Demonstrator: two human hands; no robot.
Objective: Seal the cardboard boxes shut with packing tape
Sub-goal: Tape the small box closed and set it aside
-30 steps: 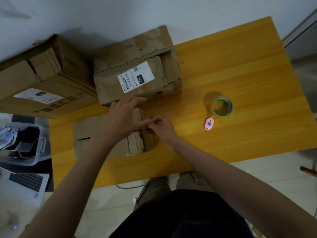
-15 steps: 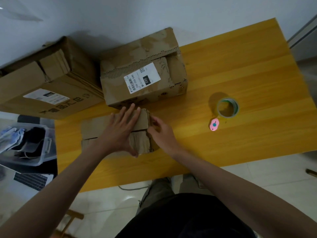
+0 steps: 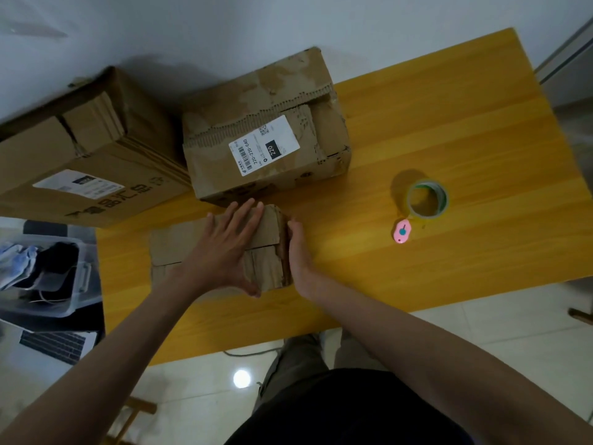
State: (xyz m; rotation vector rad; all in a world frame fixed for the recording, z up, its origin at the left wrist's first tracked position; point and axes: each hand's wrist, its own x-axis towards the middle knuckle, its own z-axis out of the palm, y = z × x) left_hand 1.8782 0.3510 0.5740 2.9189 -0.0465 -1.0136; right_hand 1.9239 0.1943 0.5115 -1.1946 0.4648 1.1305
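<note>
Left hand flat, pressing small cardboard box flaps; right hand flat against its right side. Tape roll on tabletop, well right, nearer right hand.

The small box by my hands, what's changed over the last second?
The left hand came down flat on the small box, pressing its flaps shut; the right hand moved against its right end. Tape roll and pink cutter stayed put.
</note>
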